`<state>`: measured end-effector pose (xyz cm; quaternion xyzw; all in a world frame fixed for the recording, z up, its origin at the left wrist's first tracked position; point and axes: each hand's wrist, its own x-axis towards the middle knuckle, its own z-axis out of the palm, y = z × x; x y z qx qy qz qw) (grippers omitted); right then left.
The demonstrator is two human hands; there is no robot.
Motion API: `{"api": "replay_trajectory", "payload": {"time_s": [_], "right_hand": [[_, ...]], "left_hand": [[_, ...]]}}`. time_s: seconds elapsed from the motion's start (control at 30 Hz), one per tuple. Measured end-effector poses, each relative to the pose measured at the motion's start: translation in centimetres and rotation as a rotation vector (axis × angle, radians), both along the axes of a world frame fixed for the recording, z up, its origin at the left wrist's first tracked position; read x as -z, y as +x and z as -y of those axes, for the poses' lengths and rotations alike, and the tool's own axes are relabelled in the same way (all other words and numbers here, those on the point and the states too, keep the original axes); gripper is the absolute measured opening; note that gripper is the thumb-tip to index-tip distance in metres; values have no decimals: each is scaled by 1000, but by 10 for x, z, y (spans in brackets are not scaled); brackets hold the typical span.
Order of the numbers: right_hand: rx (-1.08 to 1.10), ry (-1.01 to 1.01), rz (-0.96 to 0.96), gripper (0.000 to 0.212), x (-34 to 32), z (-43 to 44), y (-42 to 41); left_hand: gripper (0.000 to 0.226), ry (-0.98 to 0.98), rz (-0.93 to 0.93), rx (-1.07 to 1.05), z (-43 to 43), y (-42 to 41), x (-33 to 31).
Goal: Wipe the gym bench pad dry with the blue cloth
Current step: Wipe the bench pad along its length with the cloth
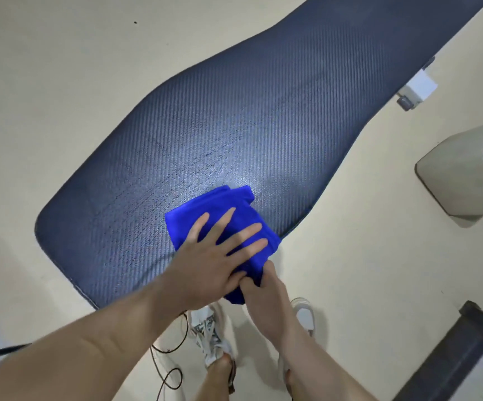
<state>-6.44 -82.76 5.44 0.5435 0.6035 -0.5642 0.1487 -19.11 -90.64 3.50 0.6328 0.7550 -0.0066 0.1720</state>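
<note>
A long dark blue bench pad [234,111] with a woven texture runs from lower left to upper right. It shines with a wet glare near its middle. A folded blue cloth [205,215] lies on the pad's near edge. My left hand [214,256] presses flat on top of the cloth, fingers spread. My right hand [263,293] pinches the cloth's near corner where it hangs over the pad's edge.
The pale floor [60,68] surrounds the bench. A white bracket [418,85] sticks out under the pad at upper right. A beige block [466,175] stands at right, a black bar [460,351] at lower right. My shoes [211,334] and a thin cable [165,371] lie below.
</note>
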Motion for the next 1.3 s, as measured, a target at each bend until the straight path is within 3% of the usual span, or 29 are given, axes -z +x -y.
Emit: {"api": "replay_trajectory", "payload": {"time_s": [0.03, 0.13, 0.3, 0.4, 0.53, 0.63, 0.83, 1.13, 1.3], "right_hand": [[-107, 123, 58, 6, -8, -5, -2], [-333, 502, 228, 25, -33, -33, -17], [-389, 954, 122, 31, -37, -89, -69], [-565, 1064, 38, 52, -28, -100, -95], [-862, 1020, 0, 60, -3, -94, -105], [-943, 1016, 56, 66, 15, -98, -100], [-782, 1042, 51, 62, 28, -65, -108], [-863, 952, -53, 64, 24, 55, -132], [-940, 867, -131, 66, 26, 111, -139]], "left_hand": [[59, -23, 17, -12, 5, -8, -2], [62, -79, -3, -97, -12, -34, -9], [53, -56, 69, -281, -83, -101, -11], [48, -22, 32, -237, -110, -134, -28], [47, 105, -139, -62, -113, -146, -35], [53, 71, -116, 4, -94, -147, -4], [55, 71, -108, -42, -59, -154, 13], [54, 6, -90, -105, 65, -177, 6], [59, -126, -120, -171, 122, -177, 3]]}}
